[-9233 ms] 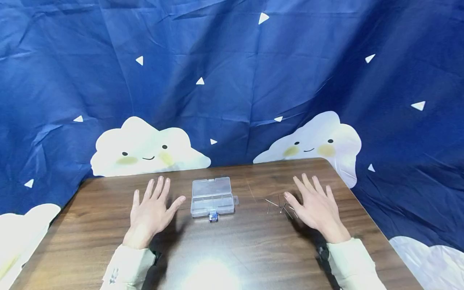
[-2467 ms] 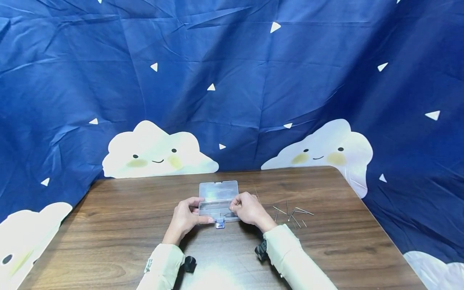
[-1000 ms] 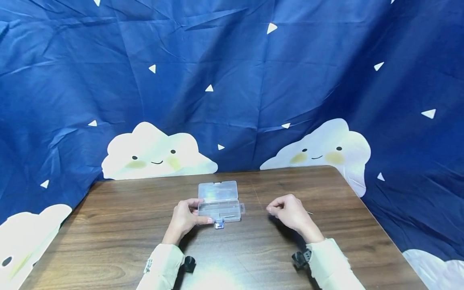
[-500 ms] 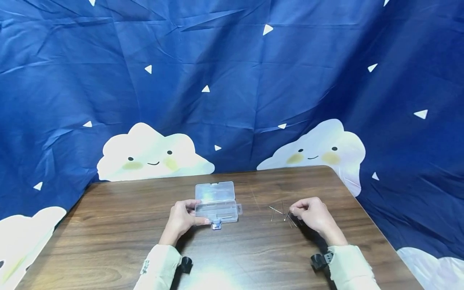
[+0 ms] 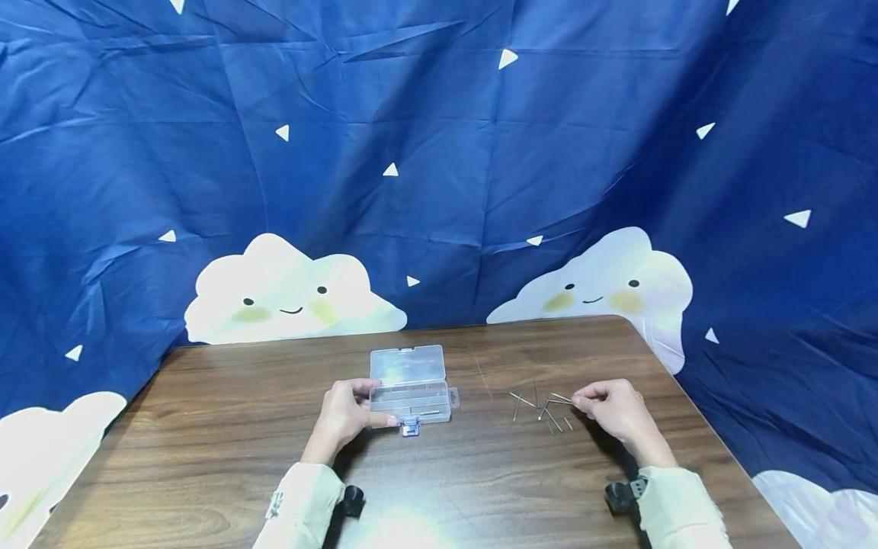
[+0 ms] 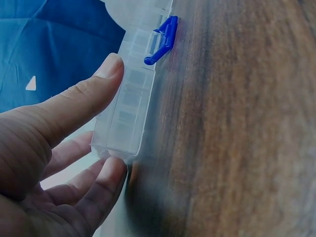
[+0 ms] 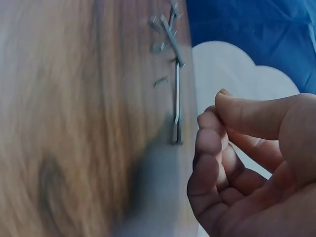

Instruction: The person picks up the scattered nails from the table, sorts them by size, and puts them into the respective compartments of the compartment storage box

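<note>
My left hand (image 5: pixel 343 418) grips the left end of a clear plastic storage box (image 5: pixel 409 393), thumb at the front, fingers at the end and behind. Its lid (image 5: pixel 408 364) stands raised at the back, and a blue latch (image 6: pixel 168 42) hangs at the front. A thin nail (image 5: pixel 428 413) lies in the front part of the box. To the right, several metal nails (image 5: pixel 537 401) lie scattered and crossed on the table. My right hand (image 5: pixel 620 412) is at the right end of these nails, fingers curled and thumb against the forefinger; the right wrist view shows nothing between them.
The brown wooden table (image 5: pixel 453 488) reaches to a blue cloth backdrop (image 5: pixel 439 152) printed with clouds. A clear hanging tab (image 5: pixel 453 397) juts from the box's right end. The table's right edge slopes past my right hand.
My right hand has gone from above the box to the nails, then further right past the pile. My left hand has kept its hold on the box, after lying flat earlier.
</note>
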`<state>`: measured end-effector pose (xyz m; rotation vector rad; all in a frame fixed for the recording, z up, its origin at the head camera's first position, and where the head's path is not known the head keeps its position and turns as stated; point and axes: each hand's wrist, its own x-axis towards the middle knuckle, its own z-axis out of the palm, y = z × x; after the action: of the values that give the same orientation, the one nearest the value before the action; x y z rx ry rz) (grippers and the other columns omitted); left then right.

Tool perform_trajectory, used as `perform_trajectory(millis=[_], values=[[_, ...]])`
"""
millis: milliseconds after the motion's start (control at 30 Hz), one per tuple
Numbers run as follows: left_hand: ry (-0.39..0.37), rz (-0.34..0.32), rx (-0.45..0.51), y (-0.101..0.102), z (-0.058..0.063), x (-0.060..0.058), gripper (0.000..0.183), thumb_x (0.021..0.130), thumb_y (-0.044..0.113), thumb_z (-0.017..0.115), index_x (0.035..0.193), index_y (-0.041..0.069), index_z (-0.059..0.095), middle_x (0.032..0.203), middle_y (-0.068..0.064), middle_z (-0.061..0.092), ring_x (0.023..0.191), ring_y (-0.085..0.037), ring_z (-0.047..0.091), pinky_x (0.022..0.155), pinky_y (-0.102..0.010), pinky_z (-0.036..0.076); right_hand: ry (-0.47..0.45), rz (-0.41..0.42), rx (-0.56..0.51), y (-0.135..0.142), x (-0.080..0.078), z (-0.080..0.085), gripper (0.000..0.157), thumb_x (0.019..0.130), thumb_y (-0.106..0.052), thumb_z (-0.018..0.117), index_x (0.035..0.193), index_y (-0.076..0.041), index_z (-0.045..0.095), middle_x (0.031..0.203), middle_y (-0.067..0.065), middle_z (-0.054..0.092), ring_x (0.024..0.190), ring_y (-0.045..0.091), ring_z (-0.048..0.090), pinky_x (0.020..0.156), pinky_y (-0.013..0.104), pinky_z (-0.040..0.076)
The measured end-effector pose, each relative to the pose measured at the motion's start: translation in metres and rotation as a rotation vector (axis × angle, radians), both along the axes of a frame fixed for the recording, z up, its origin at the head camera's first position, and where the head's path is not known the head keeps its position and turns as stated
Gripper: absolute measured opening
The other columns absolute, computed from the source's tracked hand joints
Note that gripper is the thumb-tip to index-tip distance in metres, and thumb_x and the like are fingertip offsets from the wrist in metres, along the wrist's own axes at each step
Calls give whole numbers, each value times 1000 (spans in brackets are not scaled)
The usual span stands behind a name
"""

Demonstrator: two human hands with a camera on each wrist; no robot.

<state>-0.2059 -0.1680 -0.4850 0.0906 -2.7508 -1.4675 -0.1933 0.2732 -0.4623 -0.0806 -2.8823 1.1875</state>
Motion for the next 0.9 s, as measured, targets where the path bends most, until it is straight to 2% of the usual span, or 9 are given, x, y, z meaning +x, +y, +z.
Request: perform_trajectory(millis=[167,300,467,700,900], values=[[4,2,5,0,0,0,68,51,15,102,113,5,75,85,-5,69,74,-16,58,65,-31,48,53,3,119,9,-3,-5,11,86,-19,78,88,-9,80,85,5,74,92,36,65,83,51,45],[8,3,4,-1,1,0,68,50,15,102,112,6,76,83,-6,68,74,-16,58,65,-31,48,56,18,143,12,-5,-7,13,83,-19,80,89,-8,80,85,6,75,100,44,64,88,58,43],[8,0,3,-1,1,-1,68,50,16,102,112,6,76,84,-5,68,74,-17,58,65,-30,48,48,37,161,11,-7,-6,14,82,-19,81,89,-7,80,83,4,75,100,43,64,90,59,42],[-3,-1,7,0,0,-1,69,50,17,102,113,6,76,85,-5,69,75,-16,59,66,-31,49,80,49,235,8,-9,-6,4,81,-15,80,79,-12,79,77,0,73,89,37,66,86,55,46],[-7,1,6,-1,-2,-1,70,50,18,102,114,6,75,85,-5,68,74,-16,58,65,-31,48,78,59,296,3,-10,-7,12,83,-9,75,71,-15,73,73,-2,68,77,28,64,77,53,49]])
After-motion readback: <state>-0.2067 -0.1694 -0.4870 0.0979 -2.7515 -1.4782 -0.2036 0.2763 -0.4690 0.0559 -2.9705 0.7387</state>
